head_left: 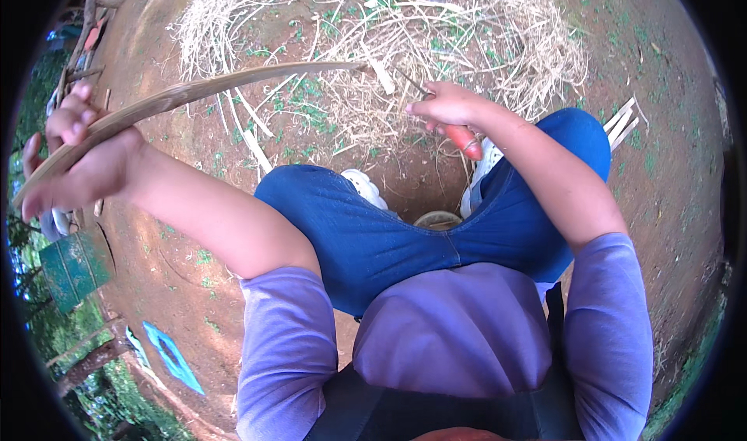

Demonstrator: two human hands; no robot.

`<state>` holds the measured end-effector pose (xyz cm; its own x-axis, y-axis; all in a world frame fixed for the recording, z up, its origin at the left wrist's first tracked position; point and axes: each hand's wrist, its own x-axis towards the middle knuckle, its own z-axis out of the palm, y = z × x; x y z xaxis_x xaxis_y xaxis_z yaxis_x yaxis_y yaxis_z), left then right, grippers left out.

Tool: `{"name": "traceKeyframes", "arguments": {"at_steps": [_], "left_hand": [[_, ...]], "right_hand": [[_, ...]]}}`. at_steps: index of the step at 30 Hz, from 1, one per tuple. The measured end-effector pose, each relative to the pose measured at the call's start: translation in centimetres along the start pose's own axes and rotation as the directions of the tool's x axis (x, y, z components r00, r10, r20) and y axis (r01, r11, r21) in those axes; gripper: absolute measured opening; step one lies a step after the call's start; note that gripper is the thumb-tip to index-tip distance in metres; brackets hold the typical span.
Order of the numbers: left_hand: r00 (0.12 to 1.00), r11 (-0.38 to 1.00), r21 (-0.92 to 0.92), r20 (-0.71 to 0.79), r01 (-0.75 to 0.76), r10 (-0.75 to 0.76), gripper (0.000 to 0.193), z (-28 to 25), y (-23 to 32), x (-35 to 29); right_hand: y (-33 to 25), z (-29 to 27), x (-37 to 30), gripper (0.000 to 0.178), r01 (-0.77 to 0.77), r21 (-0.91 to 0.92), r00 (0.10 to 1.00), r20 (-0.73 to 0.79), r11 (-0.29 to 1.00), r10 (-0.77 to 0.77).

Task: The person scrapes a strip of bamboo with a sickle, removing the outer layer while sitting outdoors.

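A long, pale brown strip of wood or bamboo [210, 87] bows from the far left toward the middle, over the ground. My left hand [85, 157], raised at the left, holds its near end across the palm, with the fingers loosely bent around it and slightly blurred. Out in front of my right knee, my right hand [451, 105] is closed on a knife with an orange-red handle [465, 141]. The handle's butt sticks out below my fist. The knife's thin dark blade [411, 81] points up and left, close to the strip's far end.
Piles of pale shavings [373, 91] cover the reddish dirt ahead. Split strips [622, 122] lie by my right knee. I sit with bent knees in blue trousers [366, 246]. To the left are a green panel [76, 268], a blue frame-like object [173, 357] and wooden poles [89, 367].
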<state>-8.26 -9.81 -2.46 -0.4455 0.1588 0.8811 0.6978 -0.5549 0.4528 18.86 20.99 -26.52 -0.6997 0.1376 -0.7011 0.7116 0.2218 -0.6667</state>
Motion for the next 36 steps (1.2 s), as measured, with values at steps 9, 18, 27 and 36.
{"name": "traceKeyframes", "arguments": {"at_steps": [9,18,27,36], "left_hand": [[0.982,0.987,-0.037,0.115,0.156,-0.151,0.059,3.8,1.9,-1.7],[0.961,0.96,0.219,-0.25,0.177,-0.12,0.085,5.9,1.6,-1.6],[0.885,0.951,-0.267,-0.388,0.159,-0.257,0.052,11.4,1.3,-0.4],[0.936,0.99,-0.095,-0.327,0.105,-0.131,0.048,16.9,2.4,-1.2]], "right_hand": [[-1.1,-8.4,-4.4,0.048,0.086,-0.378,0.906,-0.355,0.922,-0.23],[0.3,-5.5,-2.7,0.024,0.197,0.17,0.887,-0.451,0.966,-0.101],[-1.4,-1.6,-5.0,0.025,0.356,0.192,0.918,-0.256,0.914,-0.304],[-6.1,0.5,-9.9,0.024,0.411,0.337,0.904,-0.032,0.847,-0.426]]}}
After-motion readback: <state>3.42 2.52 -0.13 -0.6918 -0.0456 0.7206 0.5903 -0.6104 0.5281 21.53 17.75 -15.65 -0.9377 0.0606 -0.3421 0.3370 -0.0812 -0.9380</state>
